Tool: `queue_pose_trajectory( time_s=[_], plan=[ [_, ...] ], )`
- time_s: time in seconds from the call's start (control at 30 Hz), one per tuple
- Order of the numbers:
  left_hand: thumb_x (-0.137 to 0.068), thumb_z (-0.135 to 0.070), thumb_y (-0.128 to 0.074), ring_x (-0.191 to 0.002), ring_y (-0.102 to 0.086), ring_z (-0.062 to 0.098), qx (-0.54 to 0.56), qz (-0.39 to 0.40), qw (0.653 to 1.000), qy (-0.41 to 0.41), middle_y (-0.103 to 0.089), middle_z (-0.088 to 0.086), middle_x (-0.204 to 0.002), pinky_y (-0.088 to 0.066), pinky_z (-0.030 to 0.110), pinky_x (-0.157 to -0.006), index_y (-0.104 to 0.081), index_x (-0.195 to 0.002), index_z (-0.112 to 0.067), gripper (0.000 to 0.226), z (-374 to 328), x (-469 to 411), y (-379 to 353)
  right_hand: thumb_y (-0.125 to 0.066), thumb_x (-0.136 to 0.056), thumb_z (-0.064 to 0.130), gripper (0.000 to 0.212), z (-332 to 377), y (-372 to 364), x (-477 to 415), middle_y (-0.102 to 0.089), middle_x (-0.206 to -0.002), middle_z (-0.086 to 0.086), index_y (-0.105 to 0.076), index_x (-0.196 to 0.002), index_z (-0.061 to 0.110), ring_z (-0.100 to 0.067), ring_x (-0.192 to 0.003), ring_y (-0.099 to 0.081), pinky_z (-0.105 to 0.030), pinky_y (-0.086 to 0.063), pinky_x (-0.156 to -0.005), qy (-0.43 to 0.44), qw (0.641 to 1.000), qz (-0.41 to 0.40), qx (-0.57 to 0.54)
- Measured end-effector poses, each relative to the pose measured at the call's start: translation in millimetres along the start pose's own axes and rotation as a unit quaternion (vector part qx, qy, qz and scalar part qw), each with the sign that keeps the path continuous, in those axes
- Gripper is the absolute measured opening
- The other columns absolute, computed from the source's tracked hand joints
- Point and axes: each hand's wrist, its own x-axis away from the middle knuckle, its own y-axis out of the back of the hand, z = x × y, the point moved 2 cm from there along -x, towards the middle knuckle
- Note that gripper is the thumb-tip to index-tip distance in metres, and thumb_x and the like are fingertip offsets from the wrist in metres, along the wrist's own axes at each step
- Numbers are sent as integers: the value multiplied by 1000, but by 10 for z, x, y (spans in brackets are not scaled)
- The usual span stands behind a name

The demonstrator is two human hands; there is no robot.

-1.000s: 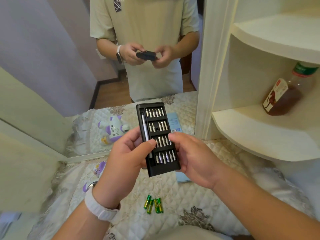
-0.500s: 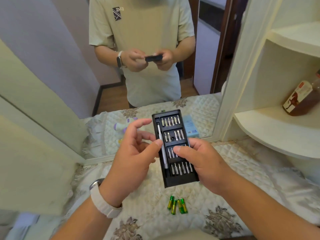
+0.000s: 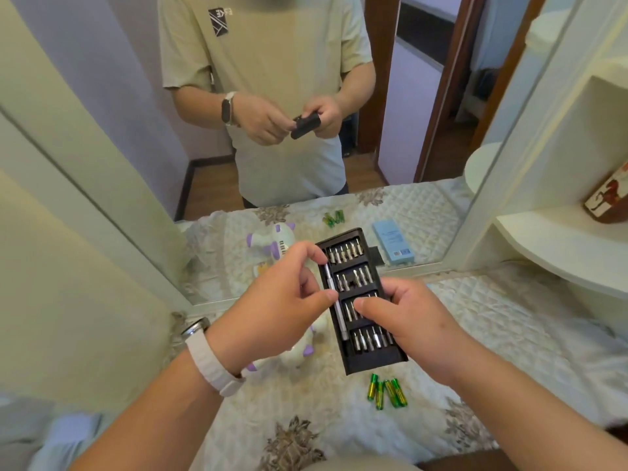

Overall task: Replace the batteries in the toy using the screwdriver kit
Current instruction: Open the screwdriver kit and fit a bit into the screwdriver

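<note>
Right hand (image 3: 404, 321) grips open screwdriver kit (image 3: 360, 300), left hand (image 3: 272, 300) pinches its driver (image 3: 334, 302); toy (image 3: 299, 351) unopened, batteries (image 3: 387, 392) waiting.

Batteries (image 3: 386, 390) and toy (image 3: 299, 351) crowd quilt (image 3: 475, 321) below hands (image 3: 272, 311).

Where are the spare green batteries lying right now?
In the head view, the green batteries lie in a loose cluster on the quilted cover, lower centre-right, just below the near end of the screwdriver kit and under the right wrist.

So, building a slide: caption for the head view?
Both hands hold the open bit case above the batteries, the toy beside them.
</note>
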Motion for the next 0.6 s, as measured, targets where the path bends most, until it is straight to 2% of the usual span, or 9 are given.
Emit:
queue_pose_trajectory(
  time_s=[0.1,0.2,0.3,0.43,0.6],
  plan=[
    [-92,-19,-65,-71,-63,35,13,13,1000,5,-57,-4,-62,-56,49,-57,-45,-103,-32,26,103,30,81,-63,-89,11,24,-32,-146,-4,-74,-74,-1,-74,-76,27,-19,-72,-72,-40,-59,-70,-2,1000,-5,15],
    [-93,-20,-65,-63,-63,26,14,32,999,15,-58,-5,-62,-56,52,-65,-47,-101,-31,22,253,81,130,-62,-90,11,23,-85,-285,-29,-75,-77,-6,-75,-79,26,-23,-74,-72,-44,-60,-74,-11,1000,-15,22],
    [-92,-22,-65,-62,-63,27,7,26,1000,10,-58,-8,-61,-56,51,-70,-48,-100,-34,23,376,132,143,-62,-90,11,20,-124,-383,-38,-75,-82,-10,-76,-83,23,-28,-77,-72,-48,-59,-76,-13,1000,-20,19],
    [-92,-32,-64,-60,-58,10,-57,13,998,-14,-60,-14,-64,-54,39,-69,-47,-110,-37,25,462,173,122,-62,-90,12,19,-159,-429,-43,-75,-82,-9,-76,-82,23,-31,-80,-72,-47,-59,-77,-22,999,-30,24],
    [-94,-30,-62,-51,-58,2,-27,33,999,-3,-58,-7,-61,-42,16,-46,-46,-113,-33,25,428,140,52,-62,-89,13,25,-163,-389,-65,-73,-73,-2,-75,-74,29,-20,-69,-71,-43,-57,-73,-29,998,-38,35]
  ],
)
